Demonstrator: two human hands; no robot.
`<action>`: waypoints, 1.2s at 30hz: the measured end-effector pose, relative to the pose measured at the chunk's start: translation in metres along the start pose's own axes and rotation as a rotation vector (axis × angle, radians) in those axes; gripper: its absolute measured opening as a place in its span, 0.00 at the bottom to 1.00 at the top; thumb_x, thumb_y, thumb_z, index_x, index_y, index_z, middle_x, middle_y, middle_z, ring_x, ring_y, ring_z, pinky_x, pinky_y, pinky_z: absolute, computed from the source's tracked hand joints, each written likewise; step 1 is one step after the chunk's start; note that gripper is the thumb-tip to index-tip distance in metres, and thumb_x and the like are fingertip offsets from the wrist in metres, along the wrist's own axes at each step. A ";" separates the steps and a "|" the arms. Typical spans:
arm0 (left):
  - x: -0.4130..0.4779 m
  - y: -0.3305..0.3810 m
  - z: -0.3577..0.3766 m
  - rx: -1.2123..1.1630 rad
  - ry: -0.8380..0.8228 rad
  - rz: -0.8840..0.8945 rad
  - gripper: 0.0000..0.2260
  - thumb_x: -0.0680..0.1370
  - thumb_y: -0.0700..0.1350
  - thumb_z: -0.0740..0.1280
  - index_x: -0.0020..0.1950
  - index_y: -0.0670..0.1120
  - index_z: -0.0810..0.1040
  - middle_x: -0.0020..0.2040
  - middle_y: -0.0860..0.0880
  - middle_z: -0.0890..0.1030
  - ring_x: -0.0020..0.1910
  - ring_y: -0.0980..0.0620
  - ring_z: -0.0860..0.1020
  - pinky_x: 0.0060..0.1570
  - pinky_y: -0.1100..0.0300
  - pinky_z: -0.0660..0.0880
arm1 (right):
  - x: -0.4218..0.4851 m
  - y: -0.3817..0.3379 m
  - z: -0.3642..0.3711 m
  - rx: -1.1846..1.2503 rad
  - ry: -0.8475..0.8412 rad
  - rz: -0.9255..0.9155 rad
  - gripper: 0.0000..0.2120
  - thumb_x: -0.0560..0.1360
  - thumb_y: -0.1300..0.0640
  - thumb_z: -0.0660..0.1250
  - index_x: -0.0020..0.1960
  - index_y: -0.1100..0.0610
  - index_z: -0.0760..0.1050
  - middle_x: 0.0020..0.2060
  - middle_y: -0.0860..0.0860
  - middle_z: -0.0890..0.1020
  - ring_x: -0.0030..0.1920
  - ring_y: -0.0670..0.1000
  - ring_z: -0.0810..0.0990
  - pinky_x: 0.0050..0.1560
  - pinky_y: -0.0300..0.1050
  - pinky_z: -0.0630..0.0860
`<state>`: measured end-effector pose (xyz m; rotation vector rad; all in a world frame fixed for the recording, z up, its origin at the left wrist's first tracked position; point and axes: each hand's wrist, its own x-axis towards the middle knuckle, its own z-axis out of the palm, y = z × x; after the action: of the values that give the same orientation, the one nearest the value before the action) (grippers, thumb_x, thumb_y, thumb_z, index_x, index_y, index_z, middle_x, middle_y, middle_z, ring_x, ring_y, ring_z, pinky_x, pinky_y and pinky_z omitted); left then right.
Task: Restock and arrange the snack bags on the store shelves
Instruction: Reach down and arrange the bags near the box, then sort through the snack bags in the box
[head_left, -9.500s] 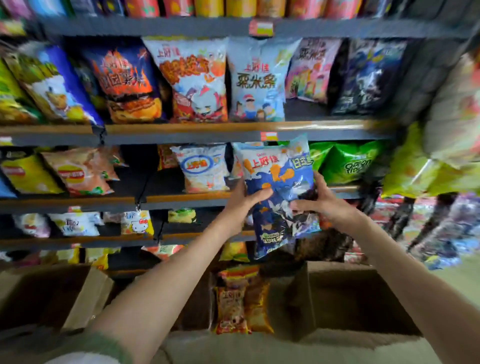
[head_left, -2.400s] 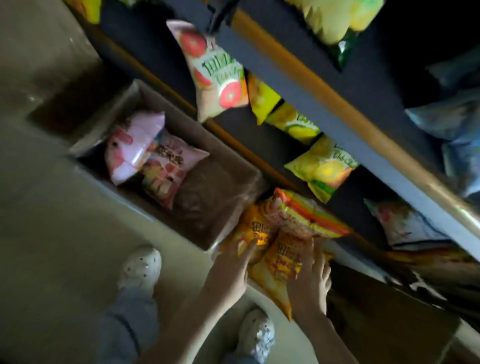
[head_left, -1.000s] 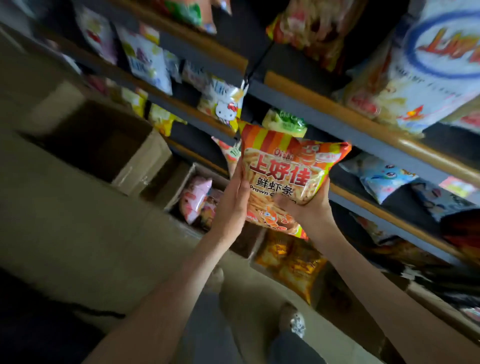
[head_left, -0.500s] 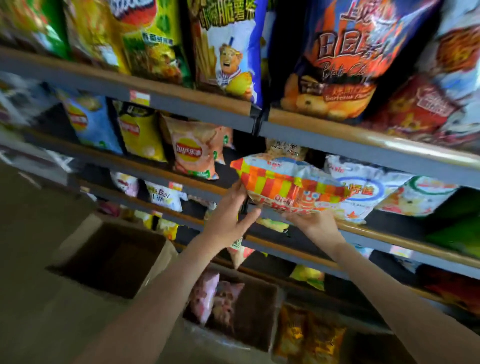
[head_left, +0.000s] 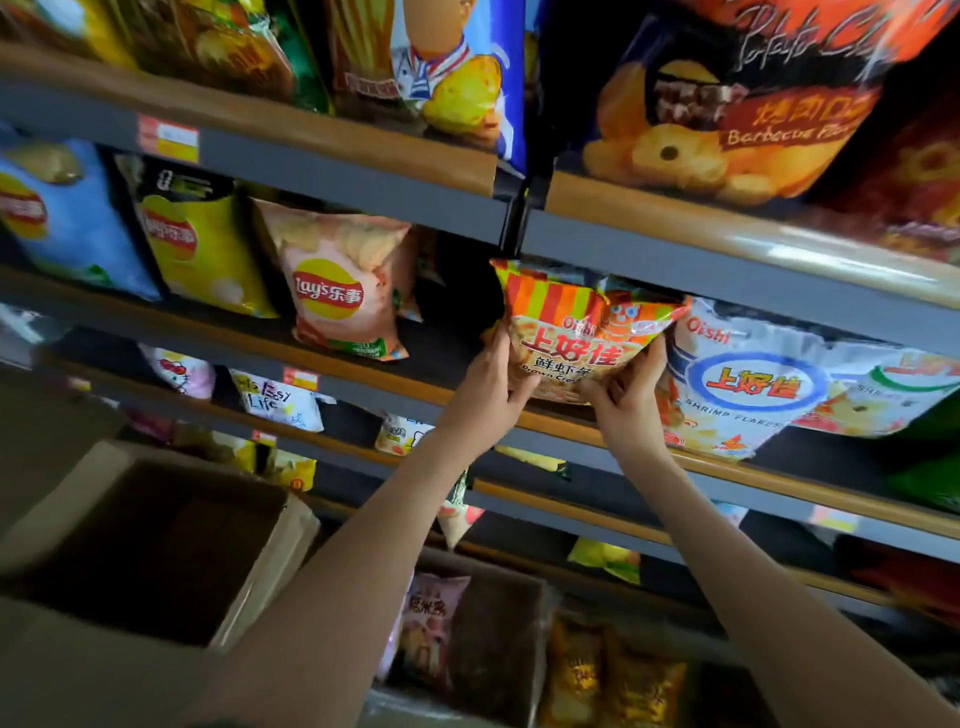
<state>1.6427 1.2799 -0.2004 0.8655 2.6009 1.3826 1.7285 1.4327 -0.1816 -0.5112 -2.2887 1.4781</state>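
Prawn bag (head_left: 571, 338) left of shrimp bag (head_left: 748, 384)

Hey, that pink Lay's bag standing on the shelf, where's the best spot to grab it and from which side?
Probably by its two side edges near the middle, reaching in from the front. The pink Lay's bag stands upright facing out, with a gap on its right beside the striped prawn cracker bag, while the yellow bag crowds its left.

Since a second ago, the striped prawn cracker bag (head_left: 574, 332) has risen from chest height onto the shelf (head_left: 405, 384), now upright beside the white shrimp flakes bag (head_left: 748, 379); left hand (head_left: 488, 389) and right hand (head_left: 626, 400) grip its lower corners.
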 end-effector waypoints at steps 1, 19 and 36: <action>0.004 0.000 0.002 -0.029 0.011 -0.001 0.35 0.79 0.48 0.64 0.78 0.43 0.46 0.74 0.42 0.63 0.70 0.46 0.66 0.65 0.58 0.66 | 0.001 0.000 0.003 -0.022 0.019 -0.047 0.44 0.74 0.66 0.69 0.77 0.53 0.41 0.71 0.52 0.64 0.71 0.46 0.66 0.70 0.53 0.67; -0.146 -0.028 0.178 0.170 0.360 0.003 0.26 0.79 0.41 0.60 0.75 0.44 0.54 0.75 0.36 0.58 0.75 0.38 0.55 0.73 0.45 0.55 | -0.128 0.150 -0.004 -0.341 -0.068 -0.276 0.35 0.78 0.64 0.64 0.76 0.53 0.47 0.73 0.49 0.58 0.75 0.49 0.58 0.73 0.43 0.60; -0.411 -0.170 0.537 0.163 -0.660 -0.472 0.31 0.79 0.47 0.61 0.78 0.55 0.51 0.76 0.42 0.58 0.72 0.44 0.61 0.69 0.53 0.63 | -0.330 0.601 -0.115 -0.736 -0.548 0.636 0.44 0.73 0.61 0.68 0.77 0.45 0.41 0.75 0.55 0.55 0.73 0.62 0.57 0.68 0.62 0.61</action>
<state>2.0801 1.3949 -0.7310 0.5374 2.2015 0.6277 2.1317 1.5936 -0.7248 -1.2584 -3.3299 1.0157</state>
